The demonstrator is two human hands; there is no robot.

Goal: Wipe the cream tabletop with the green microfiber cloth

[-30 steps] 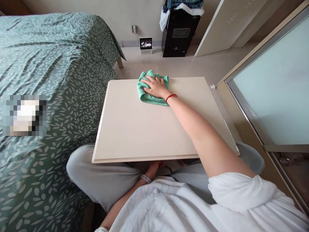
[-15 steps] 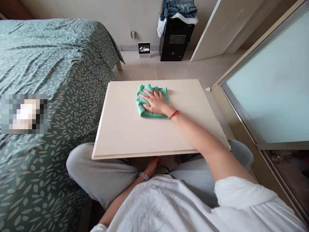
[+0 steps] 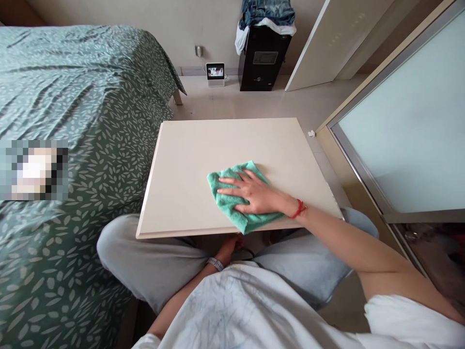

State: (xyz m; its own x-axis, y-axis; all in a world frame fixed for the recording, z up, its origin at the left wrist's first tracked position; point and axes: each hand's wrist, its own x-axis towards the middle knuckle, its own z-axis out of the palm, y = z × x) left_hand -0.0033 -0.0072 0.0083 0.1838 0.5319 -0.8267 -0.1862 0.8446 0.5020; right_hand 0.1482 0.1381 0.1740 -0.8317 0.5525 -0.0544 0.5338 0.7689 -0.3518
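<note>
A green cloth (image 3: 232, 208) lies on the pale tabletop (image 3: 185, 160), and one corner of it reaches over the near edge. Spread flat on top of the cloth is my right hand (image 3: 250, 191), its fingers apart and pressing down. A red cord bracelet circles that wrist. Below the near edge of the table, between my knees, is my left hand (image 3: 228, 246), with a light watch band on its wrist. The tabletop partly covers its fingers, so their grip does not show.
To the left stands a bed with a green leaf-patterned sheet (image 3: 90, 121), with a blurred patch over something on it. A small screen (image 3: 215, 72) and a black cabinet (image 3: 262, 60) topped with clothes stand by the wall. A frosted sliding panel (image 3: 410, 121) runs along the right.
My right hand and the green cloth have slid toward me and slightly right, from the far part of the tabletop to its near edge. My left hand has stayed below the table.
</note>
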